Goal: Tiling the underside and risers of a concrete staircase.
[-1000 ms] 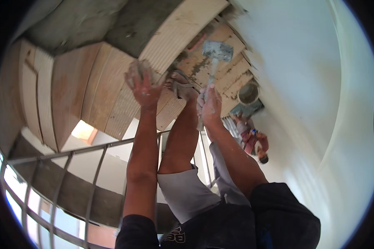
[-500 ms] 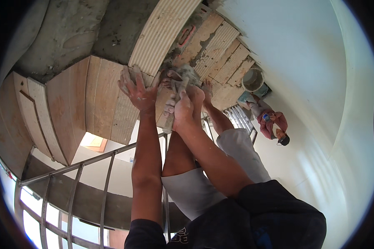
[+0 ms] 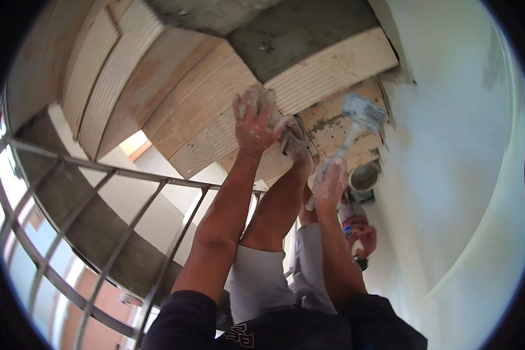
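My left hand (image 3: 254, 128) is open, fingers spread on wood-look tiles at the lower corner of a grey cement patch (image 3: 300, 32), coated in pale dust. Beside that patch lies a ridged beige tile (image 3: 332, 69). My right hand (image 3: 331, 181) grips the pale handle of a mallet (image 3: 361, 111), whose grey, mortar-smeared head is held out to the right of my left hand. My sandalled foot (image 3: 294, 140) rests just right of my left hand, among the stair tiles (image 3: 198, 99).
A curved metal railing (image 3: 134, 216) runs along the left and below the stairs, with lower levels showing through it. A white curved wall (image 3: 449, 146) fills the right. A bucket (image 3: 364, 175) stands beyond my right hand, and another person (image 3: 356, 233) in red is partly hidden behind my right arm.
The mallet came down beside my left hand half a second ago and is now raised away to the right. My left hand stays on the tiles as the view has shifted.
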Tool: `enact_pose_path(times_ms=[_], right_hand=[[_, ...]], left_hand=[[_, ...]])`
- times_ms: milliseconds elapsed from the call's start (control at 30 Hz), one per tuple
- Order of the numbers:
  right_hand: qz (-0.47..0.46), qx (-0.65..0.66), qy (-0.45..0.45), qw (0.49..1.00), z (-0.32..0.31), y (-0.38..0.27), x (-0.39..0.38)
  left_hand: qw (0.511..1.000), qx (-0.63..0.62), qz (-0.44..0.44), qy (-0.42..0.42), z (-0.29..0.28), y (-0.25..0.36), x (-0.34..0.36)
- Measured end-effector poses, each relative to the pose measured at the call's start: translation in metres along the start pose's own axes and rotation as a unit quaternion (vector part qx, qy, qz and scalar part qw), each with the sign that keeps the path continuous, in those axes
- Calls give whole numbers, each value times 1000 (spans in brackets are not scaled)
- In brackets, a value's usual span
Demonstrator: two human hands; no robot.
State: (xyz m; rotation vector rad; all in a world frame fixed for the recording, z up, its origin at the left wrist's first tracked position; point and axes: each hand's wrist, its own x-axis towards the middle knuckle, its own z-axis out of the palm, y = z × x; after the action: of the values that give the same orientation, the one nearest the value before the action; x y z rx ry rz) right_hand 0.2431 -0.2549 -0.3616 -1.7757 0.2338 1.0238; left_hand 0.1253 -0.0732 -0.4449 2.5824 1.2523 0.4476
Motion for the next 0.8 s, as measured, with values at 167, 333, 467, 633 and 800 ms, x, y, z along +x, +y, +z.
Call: enact_pose_path(times_ms=[167, 333, 467, 633, 800], right_hand=[[-97, -133, -81, 983, 7, -15, 49], [-82, -105, -46, 990, 21, -16, 69], [-67, -80, -82, 991, 14, -18, 65], [-70, -105, -82, 989, 9, -12, 67], [10, -49, -94, 994, -2, -14, 69]], left_hand=[[999, -42, -25, 23, -5, 1, 2], [998, -43, -32, 14, -8, 4, 3], [998, -48, -37, 9, -7, 4, 1], [998, -43, -29, 24, -5, 3, 0], [999, -36, -18, 23, -6, 3, 2]])
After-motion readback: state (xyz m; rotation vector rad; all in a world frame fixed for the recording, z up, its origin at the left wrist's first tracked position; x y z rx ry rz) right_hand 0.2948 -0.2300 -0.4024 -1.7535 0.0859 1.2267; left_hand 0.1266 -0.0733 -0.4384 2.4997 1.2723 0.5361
